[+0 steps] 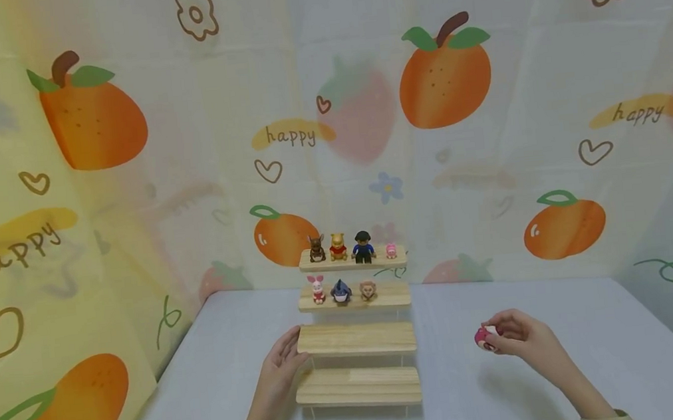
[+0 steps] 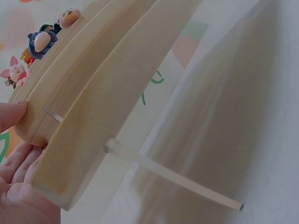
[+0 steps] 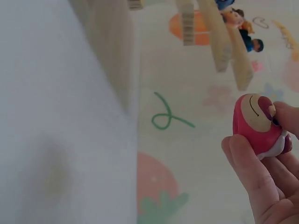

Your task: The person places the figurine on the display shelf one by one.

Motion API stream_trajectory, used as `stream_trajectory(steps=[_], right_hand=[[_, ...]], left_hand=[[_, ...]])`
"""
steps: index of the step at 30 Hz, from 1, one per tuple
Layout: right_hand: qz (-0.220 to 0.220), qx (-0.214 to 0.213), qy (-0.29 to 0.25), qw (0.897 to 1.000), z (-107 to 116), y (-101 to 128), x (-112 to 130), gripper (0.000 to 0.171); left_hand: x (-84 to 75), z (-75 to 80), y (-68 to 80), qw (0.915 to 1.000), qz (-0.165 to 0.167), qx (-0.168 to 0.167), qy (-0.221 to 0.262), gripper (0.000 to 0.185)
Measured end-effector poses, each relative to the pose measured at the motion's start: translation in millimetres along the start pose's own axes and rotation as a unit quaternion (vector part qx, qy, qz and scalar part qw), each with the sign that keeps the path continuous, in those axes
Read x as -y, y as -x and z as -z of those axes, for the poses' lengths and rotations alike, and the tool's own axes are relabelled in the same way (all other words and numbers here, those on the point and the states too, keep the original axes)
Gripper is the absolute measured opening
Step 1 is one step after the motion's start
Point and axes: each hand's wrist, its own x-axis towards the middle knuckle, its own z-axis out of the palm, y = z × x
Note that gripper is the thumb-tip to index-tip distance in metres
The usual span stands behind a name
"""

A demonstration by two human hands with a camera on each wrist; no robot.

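A tiered wooden display shelf (image 1: 356, 338) stands on the white table, its boards stepping up toward the back. My left hand (image 1: 281, 365) is at the left end of a middle board. In the left wrist view, the thumb (image 2: 13, 114) lies on that board and the fingers are beneath its end. To the right of the shelf, my right hand (image 1: 518, 334) holds a small pink toy figure (image 1: 486, 338) above the table. The right wrist view shows the figure's cream face (image 3: 256, 113) and smile, with thumb and fingers pinching it.
The top board carries a kangaroo (image 1: 316, 248), a yellow bear (image 1: 338, 246), a figure in blue (image 1: 363, 247) and a small pink figure (image 1: 391, 250). Below them stand a piglet (image 1: 317, 290), a donkey (image 1: 340, 292) and a lion (image 1: 368, 290). Fruit-printed cloth (image 1: 364, 187) hangs behind.
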Motion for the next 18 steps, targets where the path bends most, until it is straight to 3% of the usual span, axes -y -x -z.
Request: stream_trajectory(steps=[5, 12, 18], right_hand=[[0.012, -0.036, 0.01, 0.999, -8.0, -12.6, 4.3, 0.026], [0.139, -0.114, 0.043, 0.983, -4.2, -74.8, -128.6, 0.025], [0.166, -0.128, 0.068, 0.975, -26.8, -103.2, -135.9, 0.031]], left_hand=[[0.6, 0.7, 0.0, 1.0, 0.007, -0.001, -0.002, 0.059], [1.3, 1.2, -0.6, 0.9999, 0.004, -0.005, -0.008, 0.06], [0.9, 1.7, 0.4, 0.9999, -0.007, 0.01, 0.006, 0.059]])
